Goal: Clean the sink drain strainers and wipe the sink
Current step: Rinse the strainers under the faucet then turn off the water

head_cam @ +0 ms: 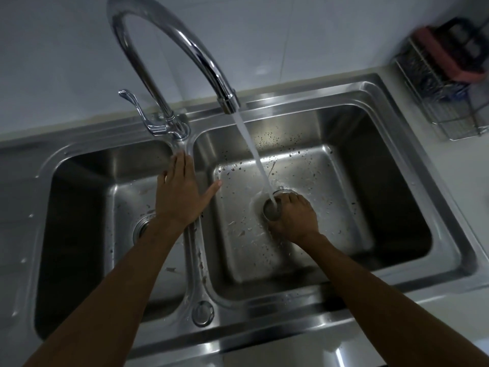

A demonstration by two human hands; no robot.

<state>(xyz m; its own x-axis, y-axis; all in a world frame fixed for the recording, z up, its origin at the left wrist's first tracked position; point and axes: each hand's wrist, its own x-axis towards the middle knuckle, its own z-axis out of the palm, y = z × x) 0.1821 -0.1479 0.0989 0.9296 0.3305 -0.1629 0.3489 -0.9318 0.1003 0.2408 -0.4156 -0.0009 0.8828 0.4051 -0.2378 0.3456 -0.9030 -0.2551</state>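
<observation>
The strainer [271, 209] sits under the running stream, cupped by the right hand [293, 218] curled around it; the left hand [180, 189] lies spread flat on the sink [370, 86] divider. Rinsing underway — specks remain, second drain [141, 229] and wiping left.

Pale countertop [460, 165], steel double sink [304, 321] inset, wire rack [447, 102] (blurred, perhaps dishes)

Silver steel sink [397, 284] flecked with dark specks, shiny chrome faucet [169, 41], white water stream [254, 152], pinkish-red item [447, 56] in wire rack [449, 120]
</observation>
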